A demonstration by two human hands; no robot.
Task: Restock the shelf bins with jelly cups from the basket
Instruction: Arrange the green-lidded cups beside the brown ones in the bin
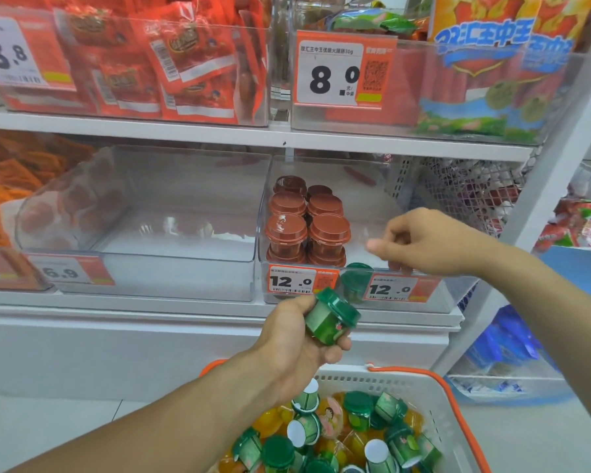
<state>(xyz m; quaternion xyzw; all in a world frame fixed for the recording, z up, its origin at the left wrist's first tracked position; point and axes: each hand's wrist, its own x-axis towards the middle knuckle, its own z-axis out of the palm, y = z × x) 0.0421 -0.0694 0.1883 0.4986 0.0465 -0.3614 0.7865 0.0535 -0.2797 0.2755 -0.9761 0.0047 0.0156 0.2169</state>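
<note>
My left hand (pixel 299 339) grips a green jelly cup (pixel 331 317), tilted, just below the shelf's front edge. My right hand (pixel 427 242) hovers over the front of the right clear bin (pixel 423 302) with curled fingers and holds nothing that I can see. One green jelly cup (pixel 355 279) stands at the bin's front, behind the price tags. Several brown jelly cups (pixel 306 221) are stacked in the bin's left part. At the bottom right, the white basket (pixel 454 414) with orange handles holds several green and orange jelly cups (pixel 359 431).
A clear bin (pixel 151 268) to the left of the jelly bin holds nothing visible. Orange snack packets (pixel 11 179) fill the far left. The upper shelf carries bins of red packets (pixel 171 66) and sausage bags (pixel 492 73). A white upright post (pixel 539 192) stands at the right.
</note>
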